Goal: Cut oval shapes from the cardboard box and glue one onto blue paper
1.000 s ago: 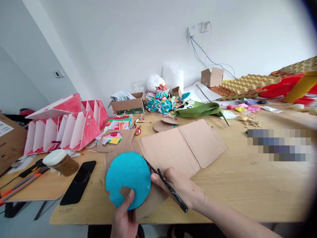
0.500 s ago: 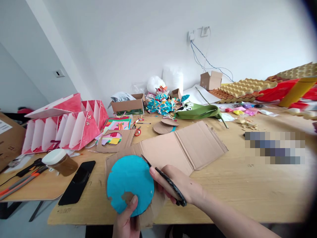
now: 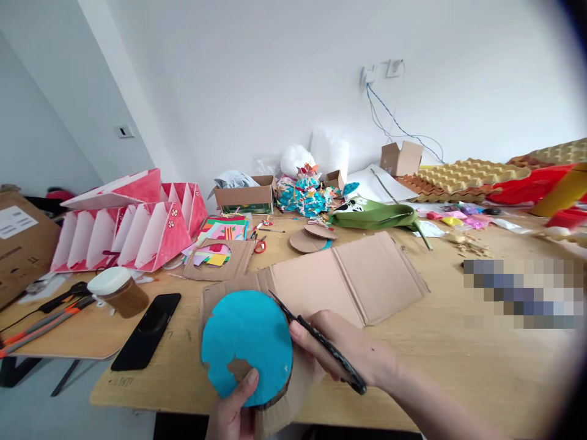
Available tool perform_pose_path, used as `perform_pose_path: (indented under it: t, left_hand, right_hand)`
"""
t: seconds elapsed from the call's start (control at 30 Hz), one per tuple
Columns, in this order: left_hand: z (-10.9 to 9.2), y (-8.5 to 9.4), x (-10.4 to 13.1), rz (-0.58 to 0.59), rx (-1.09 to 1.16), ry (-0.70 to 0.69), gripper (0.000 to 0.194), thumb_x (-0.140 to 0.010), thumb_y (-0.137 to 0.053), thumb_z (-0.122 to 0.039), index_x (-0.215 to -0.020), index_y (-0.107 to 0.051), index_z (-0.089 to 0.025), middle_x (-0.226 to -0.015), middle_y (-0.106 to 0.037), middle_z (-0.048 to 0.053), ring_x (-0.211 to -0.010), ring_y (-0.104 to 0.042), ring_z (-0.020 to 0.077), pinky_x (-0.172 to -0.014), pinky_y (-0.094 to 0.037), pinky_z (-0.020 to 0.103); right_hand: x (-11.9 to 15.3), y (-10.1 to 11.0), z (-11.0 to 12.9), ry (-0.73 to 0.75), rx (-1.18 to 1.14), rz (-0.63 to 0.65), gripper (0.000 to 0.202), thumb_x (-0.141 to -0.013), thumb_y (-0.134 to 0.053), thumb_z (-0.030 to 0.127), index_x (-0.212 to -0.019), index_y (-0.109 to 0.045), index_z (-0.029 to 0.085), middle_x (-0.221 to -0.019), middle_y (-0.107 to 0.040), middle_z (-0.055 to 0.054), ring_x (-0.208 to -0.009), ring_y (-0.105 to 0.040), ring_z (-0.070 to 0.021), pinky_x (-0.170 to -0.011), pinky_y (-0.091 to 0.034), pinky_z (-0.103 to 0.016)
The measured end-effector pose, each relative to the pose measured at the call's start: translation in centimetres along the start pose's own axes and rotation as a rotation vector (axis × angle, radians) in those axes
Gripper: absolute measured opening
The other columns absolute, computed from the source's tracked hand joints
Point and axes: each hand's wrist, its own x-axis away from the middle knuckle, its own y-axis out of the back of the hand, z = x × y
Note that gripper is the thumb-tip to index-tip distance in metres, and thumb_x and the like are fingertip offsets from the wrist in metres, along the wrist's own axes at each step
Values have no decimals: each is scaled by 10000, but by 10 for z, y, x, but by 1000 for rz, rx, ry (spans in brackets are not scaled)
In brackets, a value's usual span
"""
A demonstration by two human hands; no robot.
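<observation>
A round blue disc (image 3: 250, 333) lies against a long folded sheet of brown cardboard (image 3: 316, 275) near the table's front edge. My left hand (image 3: 236, 403) pinches the disc's lower edge, thumb on top beside a bare brown patch; its other fingers are hidden underneath. My right hand (image 3: 339, 348) is wrapped round black scissors (image 3: 328, 345), whose blades point up and left along the disc's right edge, over the cardboard. How far the blades are apart is hard to tell.
A black phone (image 3: 147, 332) and a lidded jar (image 3: 118, 292) stand left. Behind are a cardboard piece with a hole (image 3: 241, 260), brown discs (image 3: 305, 240), a green bag (image 3: 376, 215) and an open box (image 3: 245, 198). Egg trays (image 3: 477, 174) lie back right.
The view has shifted slightly, so the background sits further right and lower. Both hands keep their holds; the scissors remain at the disc's right edge.
</observation>
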Motion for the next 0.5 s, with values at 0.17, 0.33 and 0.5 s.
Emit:
perform_pose_path:
  t: [0.17,0.33,0.5]
  left_hand:
    - [-4,0,2,11,5,102,613,-667,-772,-257,-1262,-626,-288,-1092,-732,102,-1213,-550,411,-1024,-452,559]
    - [-4,-2,3,14,-11,70,628,-700,-749,-270,-1308,-591,-252,-1128,-719,114,-1212,-554,399,-1042,-429,550]
    - [-8,-10,6,72,14,13,632,-693,-756,-229,-1304,-595,-227,-1141,-714,126,-1192,-571,399,-1023,-444,555]
  right_hand:
    - [1,15,8,-36,-41,73,643,-891,-301,729,-632,-508,178,-452,-484,13,-434,-526,-121,-470,-395,-218]
    - [2,17,12,-52,13,54,623,-894,-305,722,-651,-510,185,-446,-455,29,-400,-494,-117,-435,-375,-226]
    - [3,8,7,52,124,-59,593,-898,-303,714,-655,-452,194,-573,-446,28,-492,-429,-98,-463,-320,-237]
